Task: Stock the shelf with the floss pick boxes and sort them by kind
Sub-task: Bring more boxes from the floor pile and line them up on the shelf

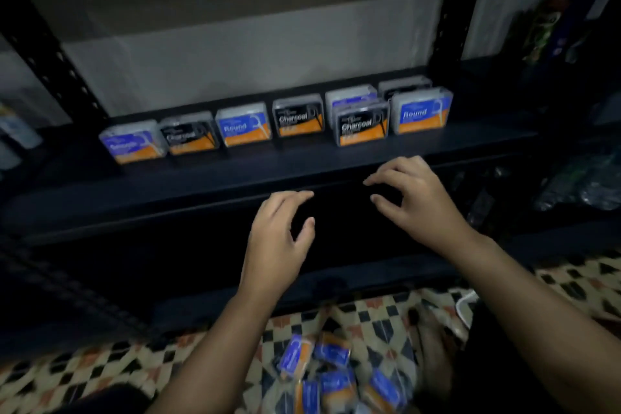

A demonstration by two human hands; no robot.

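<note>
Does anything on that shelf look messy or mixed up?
Yes. The boxes on the shelf aren't sorted: black Charcoal boxes alternate with blue ones. One Charcoal box stands forward of the row, in front of another blue box.

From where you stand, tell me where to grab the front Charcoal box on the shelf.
Take the front Charcoal box by its two short sides, coming straight in from the front with the right hand. It stands upright, label facing out, ahead of the row, so its sides look free; another box sits close behind it.
</note>
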